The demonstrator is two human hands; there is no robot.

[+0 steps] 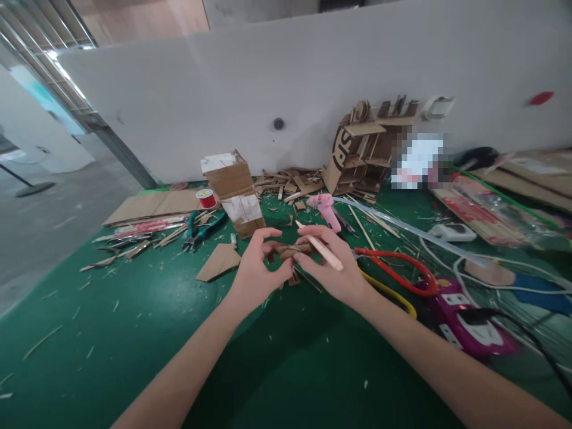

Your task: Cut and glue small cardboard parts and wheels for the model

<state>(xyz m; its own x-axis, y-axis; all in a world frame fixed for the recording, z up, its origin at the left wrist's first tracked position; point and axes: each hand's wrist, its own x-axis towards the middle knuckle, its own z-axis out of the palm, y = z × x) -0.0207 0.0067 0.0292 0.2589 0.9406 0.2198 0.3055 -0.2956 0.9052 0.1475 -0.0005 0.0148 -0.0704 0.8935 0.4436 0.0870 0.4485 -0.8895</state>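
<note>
Between my two hands, just above the green table, is a small brown cardboard piece (295,250). My left hand (258,262) pinches its left end between thumb and fingers. The right end is gripped by my right hand (333,265), which also carries a pale, pointed wooden stick (322,249) lying across its fingers. Behind my hands stands a folded cardboard box form (236,193) with white patches. A pink glue gun (327,211) lies just beyond my right hand. The cardboard piece's exact shape is partly hidden by my fingers.
Orange-handled scissors (402,262) and a purple power strip (469,322) with cables lie at right. Green-handled pliers (196,232), a red thread spool (206,199) and a flat cardboard piece (218,262) are at left. A cardboard shelf model (366,149) stands against the wall.
</note>
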